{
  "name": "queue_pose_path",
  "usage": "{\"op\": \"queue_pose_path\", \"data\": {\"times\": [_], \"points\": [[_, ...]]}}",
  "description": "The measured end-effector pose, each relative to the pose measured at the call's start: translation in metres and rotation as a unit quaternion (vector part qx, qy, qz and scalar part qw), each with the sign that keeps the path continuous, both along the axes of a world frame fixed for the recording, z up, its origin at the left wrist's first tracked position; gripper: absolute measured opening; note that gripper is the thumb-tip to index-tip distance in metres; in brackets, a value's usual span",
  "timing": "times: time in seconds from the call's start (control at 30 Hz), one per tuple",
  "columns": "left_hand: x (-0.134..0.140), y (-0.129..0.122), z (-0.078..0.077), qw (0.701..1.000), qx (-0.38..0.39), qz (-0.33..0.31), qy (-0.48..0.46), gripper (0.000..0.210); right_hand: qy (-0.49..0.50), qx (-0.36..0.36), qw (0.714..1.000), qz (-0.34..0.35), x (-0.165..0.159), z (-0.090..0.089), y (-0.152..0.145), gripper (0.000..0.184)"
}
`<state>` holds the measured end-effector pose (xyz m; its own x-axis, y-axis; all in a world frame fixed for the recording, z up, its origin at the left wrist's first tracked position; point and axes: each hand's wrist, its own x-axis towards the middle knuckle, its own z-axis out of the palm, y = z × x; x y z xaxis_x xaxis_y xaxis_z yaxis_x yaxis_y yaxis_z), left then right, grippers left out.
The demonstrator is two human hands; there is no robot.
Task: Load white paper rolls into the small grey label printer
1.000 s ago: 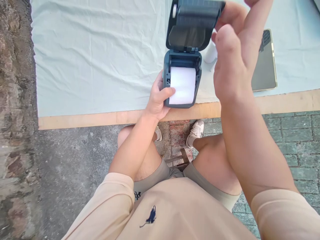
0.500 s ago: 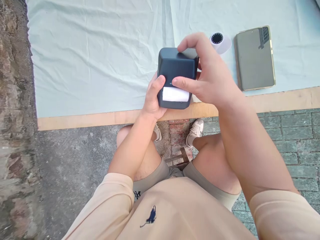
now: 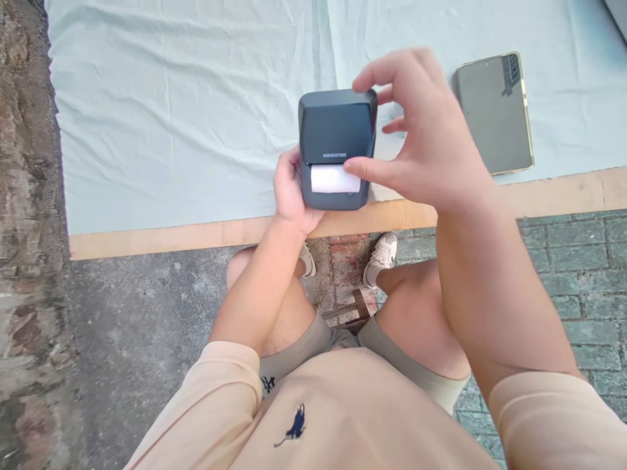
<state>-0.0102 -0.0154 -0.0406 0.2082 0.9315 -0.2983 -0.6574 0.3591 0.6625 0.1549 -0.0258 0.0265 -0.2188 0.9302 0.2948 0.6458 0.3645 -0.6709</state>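
My left hand (image 3: 294, 196) is closed around the left side and underside of a dark label printer (image 3: 337, 127) marked NIIMBOT. It holds the printer tilted up over the table's front edge. A white label strip (image 3: 333, 179) lies in the printer's slot, across its lower front. My right hand (image 3: 416, 130) is at the printer's right side with its fingers spread apart. Its thumb tip is at the strip's upper right corner, and its index fingertip is by the printer's top edge. Whether these fingertips touch the printer I cannot tell.
A phone (image 3: 494, 114) in a clear case lies to the right on the pale blue cloth (image 3: 186, 117). The table's wooden front edge (image 3: 563, 194) runs just above my knees. At the upper right corner a dark object (image 3: 620, 16) shows in part.
My right hand has opened and moved right, off the printer's front, uncovering the printed name. The left thumb has slid to the printer's side. The white roll-like object is now hidden behind my right hand.
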Motion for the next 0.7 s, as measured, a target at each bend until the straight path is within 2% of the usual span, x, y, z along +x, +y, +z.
{"op": "queue_pose_path", "data": {"times": [0.1, 0.17, 0.33, 0.43, 0.53, 0.63, 0.7], "points": [[0.000, -0.004, 0.007, 0.999, 0.036, -0.023, 0.025, 0.046, 0.033, 0.127, 0.986, -0.103, -0.009, 0.001, 0.000, 0.030], [0.000, -0.006, 0.009, 0.995, 0.061, -0.068, 0.024, 0.050, 0.034, 0.160, 0.979, -0.124, -0.013, 0.003, -0.001, 0.029], [-0.002, -0.009, -0.002, 0.995, 0.078, -0.060, 0.020, 0.026, -0.047, 0.104, 0.991, -0.065, -0.012, 0.008, -0.002, 0.005], [-0.002, -0.010, -0.004, 0.991, 0.105, -0.082, 0.015, 0.019, -0.155, 0.031, 0.985, -0.069, -0.011, 0.008, 0.000, 0.010], [-0.002, -0.011, 0.000, 0.983, 0.138, -0.120, 0.036, 0.022, -0.256, -0.032, 0.965, -0.054, -0.012, 0.007, 0.000, 0.016], [-0.001, -0.011, 0.003, 0.981, 0.130, -0.130, 0.067, 0.022, -0.251, -0.046, 0.966, -0.050, -0.014, 0.009, -0.002, 0.027], [0.000, -0.009, 0.002, 0.985, 0.111, -0.109, 0.068, 0.023, -0.189, -0.036, 0.980, -0.058, -0.014, 0.012, -0.005, 0.034]]}}
